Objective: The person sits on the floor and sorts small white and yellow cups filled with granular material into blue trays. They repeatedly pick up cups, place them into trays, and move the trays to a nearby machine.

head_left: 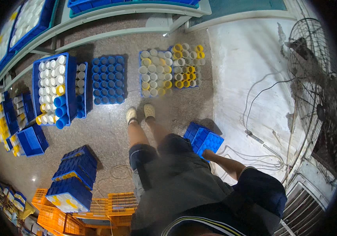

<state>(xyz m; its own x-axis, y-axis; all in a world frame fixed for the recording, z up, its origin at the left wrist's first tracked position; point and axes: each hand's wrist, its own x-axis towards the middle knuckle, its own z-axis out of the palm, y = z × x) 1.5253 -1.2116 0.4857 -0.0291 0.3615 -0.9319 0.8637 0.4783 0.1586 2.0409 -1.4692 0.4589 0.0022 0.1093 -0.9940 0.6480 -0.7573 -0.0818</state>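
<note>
The person stood on a speckled floor (105, 137), seen from above, with the right hand (207, 154) closed on the near edge of a blue plastic cone tray (204, 139) held at hip height, right of centre in the frame; the fingers were wrapped on its rim, though the grip was partly hidden by the tray itself. The left hand did not show anywhere in the picture, so its state could not be told. The held tray appeared to be a short stack of gridded blue holders, with no tubes visible in them. Below the tray ran the bare right forearm, coming from a dark sleeve at the lower right. The person's two pale shoes (140, 114) pointed toward the upper middle of the frame, just short of a row of trays on the floor: a blue tray of blue tubes (108, 79) at upper centre left, and to its right a tray of white and yellow tubes (171, 70). Farther left lay a long blue crate of white tubes (54, 89) (a few blue and yellow ones lay at its near end). At lower left stood a pile of blue trays (74, 177) on orange crates (109, 206). A pale wall with loose cables (262, 145) filled the right side, and a wire-caged fan (314, 90) stood at the far right edge.
</note>
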